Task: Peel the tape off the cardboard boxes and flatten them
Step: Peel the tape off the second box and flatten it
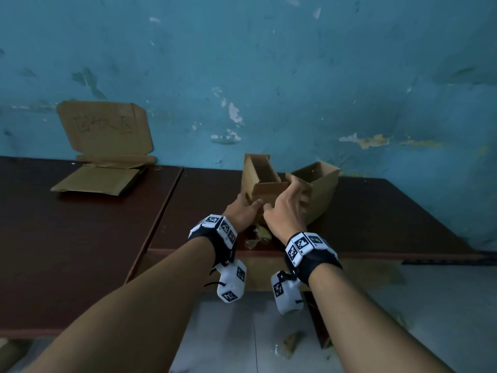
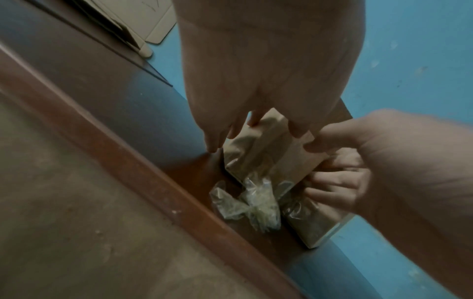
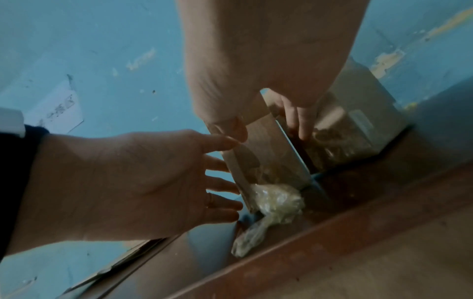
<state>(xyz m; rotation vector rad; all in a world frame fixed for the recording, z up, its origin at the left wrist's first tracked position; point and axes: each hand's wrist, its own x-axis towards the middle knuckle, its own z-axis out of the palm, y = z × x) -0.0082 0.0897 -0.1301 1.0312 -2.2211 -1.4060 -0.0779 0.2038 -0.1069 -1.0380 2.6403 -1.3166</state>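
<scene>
A small open cardboard box (image 1: pixel 265 181) (image 2: pixel 279 155) (image 3: pixel 271 153) stands on the dark table (image 1: pixel 376 211), with both hands on it. My left hand (image 1: pixel 243 208) (image 3: pixel 153 178) lies against its left side, fingers straight, thumb on the front face. My right hand (image 1: pixel 287 205) (image 2: pixel 340 172) grips its right edge, thumb in front and fingers curled behind the panel. A second open box (image 1: pixel 322 189) (image 3: pixel 358 125) stands just behind to the right. Crumpled clear tape (image 1: pixel 259 234) (image 2: pixel 253 204) (image 3: pixel 276 202) lies on the table under my wrists.
Flattened cardboard (image 1: pixel 99 180) lies at the table's back left, with a cardboard lid (image 1: pixel 105 127) leaning on the blue wall. The table's front edge (image 1: pixel 376 255) runs just below my wrists. Scraps (image 1: pixel 291 343) lie on the floor.
</scene>
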